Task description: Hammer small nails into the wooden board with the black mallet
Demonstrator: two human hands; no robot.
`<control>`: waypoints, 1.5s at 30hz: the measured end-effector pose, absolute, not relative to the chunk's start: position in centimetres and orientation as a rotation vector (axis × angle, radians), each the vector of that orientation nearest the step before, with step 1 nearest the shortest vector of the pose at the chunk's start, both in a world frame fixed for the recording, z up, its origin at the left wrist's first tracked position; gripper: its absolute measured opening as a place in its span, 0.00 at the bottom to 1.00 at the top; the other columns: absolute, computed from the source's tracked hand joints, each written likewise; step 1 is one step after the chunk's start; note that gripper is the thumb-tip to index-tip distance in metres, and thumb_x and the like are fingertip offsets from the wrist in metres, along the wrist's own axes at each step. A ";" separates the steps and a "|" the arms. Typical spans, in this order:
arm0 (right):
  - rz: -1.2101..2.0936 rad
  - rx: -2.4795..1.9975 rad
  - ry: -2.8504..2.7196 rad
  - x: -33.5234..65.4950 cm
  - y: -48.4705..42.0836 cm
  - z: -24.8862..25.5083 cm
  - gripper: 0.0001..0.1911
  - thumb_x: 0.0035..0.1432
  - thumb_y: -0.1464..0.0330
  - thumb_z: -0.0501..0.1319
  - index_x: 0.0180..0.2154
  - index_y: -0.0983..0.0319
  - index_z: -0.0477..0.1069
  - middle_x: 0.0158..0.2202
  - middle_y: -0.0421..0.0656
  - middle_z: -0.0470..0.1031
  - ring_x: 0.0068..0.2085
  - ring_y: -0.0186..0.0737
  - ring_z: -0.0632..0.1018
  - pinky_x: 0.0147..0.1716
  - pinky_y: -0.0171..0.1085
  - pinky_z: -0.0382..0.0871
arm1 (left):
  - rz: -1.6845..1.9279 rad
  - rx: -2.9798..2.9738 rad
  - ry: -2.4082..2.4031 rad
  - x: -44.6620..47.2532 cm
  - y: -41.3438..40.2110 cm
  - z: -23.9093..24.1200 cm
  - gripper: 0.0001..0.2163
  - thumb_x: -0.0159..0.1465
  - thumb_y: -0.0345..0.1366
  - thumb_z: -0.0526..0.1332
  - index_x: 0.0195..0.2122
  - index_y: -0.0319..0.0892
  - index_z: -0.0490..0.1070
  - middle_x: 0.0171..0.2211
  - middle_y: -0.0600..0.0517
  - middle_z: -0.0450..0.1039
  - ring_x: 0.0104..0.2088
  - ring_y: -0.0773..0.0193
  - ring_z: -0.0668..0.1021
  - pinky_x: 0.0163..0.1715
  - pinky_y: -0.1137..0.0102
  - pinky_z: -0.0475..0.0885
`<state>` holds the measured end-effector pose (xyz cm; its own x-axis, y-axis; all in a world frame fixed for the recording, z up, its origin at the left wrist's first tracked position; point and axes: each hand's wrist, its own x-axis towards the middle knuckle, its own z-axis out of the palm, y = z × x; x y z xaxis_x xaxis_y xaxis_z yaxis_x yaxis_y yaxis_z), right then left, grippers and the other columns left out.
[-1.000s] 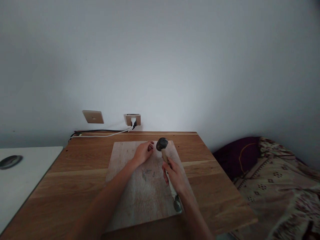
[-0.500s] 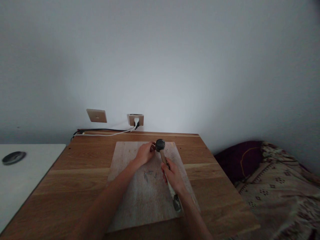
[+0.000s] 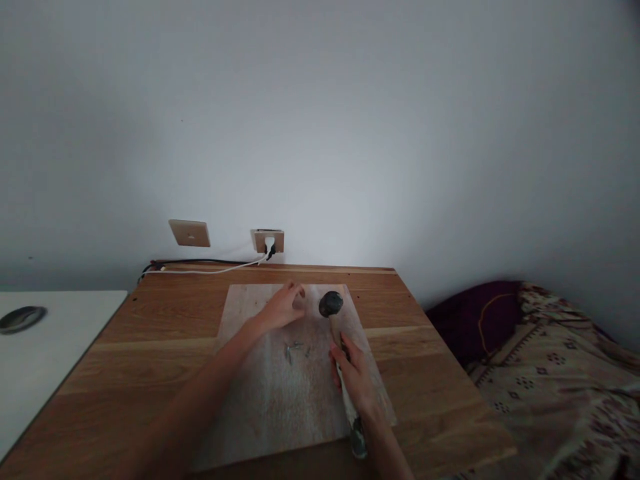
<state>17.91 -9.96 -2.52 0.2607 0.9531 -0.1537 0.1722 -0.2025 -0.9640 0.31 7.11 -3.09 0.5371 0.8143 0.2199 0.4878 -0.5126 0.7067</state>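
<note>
One hammer [image 3: 331,305] in right hand [image 3: 356,377], left hand [image 3: 285,305] on board [image 3: 280,407].

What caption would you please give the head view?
Right hand grips a hammer beside the left hand over a board.

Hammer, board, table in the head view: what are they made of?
Hammer: dark, dull head looks like metal; pale handle looks like wood, butt end darker, cause unclear.
Board: washed-out pale grain, matte, probably unfinished plywood.
Table: warm brown planks with visible grain and slight sheen, wood or veneer.
</note>
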 end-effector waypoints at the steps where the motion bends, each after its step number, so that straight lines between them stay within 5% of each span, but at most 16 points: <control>1: 1.056 -1.601 -1.063 18.1 -10.4 -2.6 0.18 0.60 0.49 0.60 0.31 0.57 0.66 0.20 0.33 0.64 0.16 0.33 0.64 0.12 0.33 0.59 | 0.646 2.269 1.015 -0.3 6.6 -2.6 0.10 0.53 0.31 0.67 0.37 0.44 0.76 0.41 0.49 0.74 0.36 0.58 0.77 0.37 0.67 0.71; 5: 1.084 -1.604 -1.073 18.5 -11.0 -3.0 0.18 0.63 0.49 0.59 0.34 0.57 0.67 0.17 0.32 0.62 0.16 0.35 0.63 0.12 0.34 0.59 | 0.286 2.413 0.851 -1.9 4.5 -0.8 0.04 0.51 0.34 0.69 0.25 0.45 0.74 0.30 0.51 0.73 0.32 0.57 0.76 0.34 0.67 0.69; 10: 1.043 -1.596 -1.113 18.2 -10.8 -3.3 0.19 0.64 0.48 0.58 0.36 0.57 0.66 0.17 0.33 0.63 0.16 0.36 0.65 0.13 0.34 0.59 | 0.303 2.370 0.806 -1.2 3.1 -0.5 0.06 0.48 0.30 0.70 0.21 0.46 0.74 0.25 0.52 0.73 0.30 0.57 0.77 0.33 0.66 0.68; 30: 1.038 -1.597 -1.098 18.2 -10.8 -3.5 0.20 0.63 0.48 0.58 0.39 0.59 0.67 0.19 0.33 0.63 0.17 0.35 0.65 0.13 0.34 0.59 | 0.320 2.577 1.235 -1.0 7.3 -0.8 0.08 0.65 0.27 0.60 0.36 0.41 0.79 0.38 0.45 0.79 0.40 0.55 0.80 0.41 0.66 0.69; 45: 1.046 -1.588 -1.089 18.4 -10.7 -4.3 0.19 0.64 0.50 0.58 0.40 0.59 0.68 0.20 0.33 0.64 0.17 0.35 0.66 0.13 0.34 0.60 | 0.628 2.395 0.979 -0.3 8.8 -3.3 0.09 0.62 0.24 0.62 0.38 0.42 0.79 0.37 0.48 0.79 0.38 0.59 0.79 0.41 0.67 0.72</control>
<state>18.38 -10.75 -4.33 0.2487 0.9580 -0.1430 0.1815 -0.1911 -0.9646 -0.30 8.77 -3.33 0.6398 0.7330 0.2311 0.5156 -0.6323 0.5783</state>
